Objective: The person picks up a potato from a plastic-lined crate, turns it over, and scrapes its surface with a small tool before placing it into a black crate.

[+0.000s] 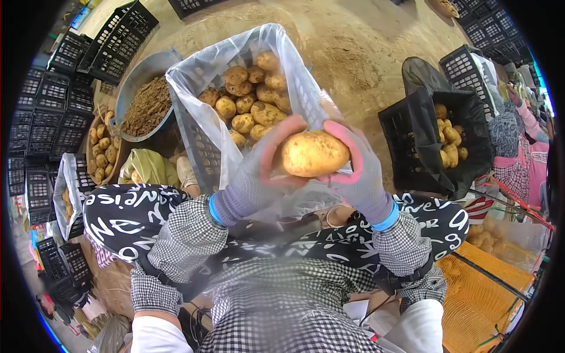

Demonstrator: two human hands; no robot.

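A large yellow potato [315, 154] is held up in front of my chest, between both gloved hands. My left hand [254, 170], in a grey glove with pink on the palm side, grips its left end. Curled round the right end is my right hand [364, 167], in a matching glove. Parts of the fingers are blurred. Just beyond my hands stands a crate [203, 150] lined with a clear plastic bag [203, 65], with many soil-marked potatoes [253, 100] inside.
Left of the crate are a blue-grey tub [130, 132] of brown soil [147, 106] and a basket of potatoes [103, 154]. On the right stands a black-lined crate [400, 144] with potatoes. Stacked black crates [44, 117] line the far left. Another person [521, 150] is at far right.
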